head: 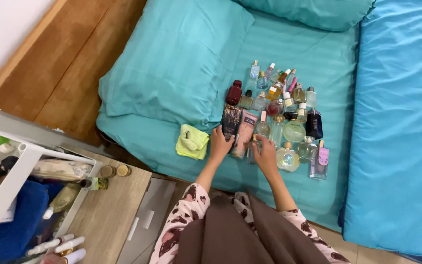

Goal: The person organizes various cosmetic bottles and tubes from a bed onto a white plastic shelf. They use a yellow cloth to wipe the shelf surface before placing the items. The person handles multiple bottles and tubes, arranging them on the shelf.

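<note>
Looking straight down at a bed with a teal sheet (289, 58) and a whole crowd of perfume bottles (282, 115) laid out on it. Left hand (219, 143) resting on the lower end of a dark tube (230, 122) lying flat, fingers spread loosely over it, touching rather than clearly gripping. Right hand (265, 152) curled around a small slim bottle (252, 146) at the front edge of the cluster, just beside a pink tube (243, 133); fingers close together, though hard to tell how firmly closed. Round yellowish bottle (287, 159) just right of that hand, lilac bottle (320, 160) further right. Yellow cloth (192, 142) crumpled on the sheet near the left hand. Big teal pillow (177, 58) up top left, blue blanket (401, 122) along the right. White rack (10, 181) and wooden bedside table (108, 210) off at lower left
</note>
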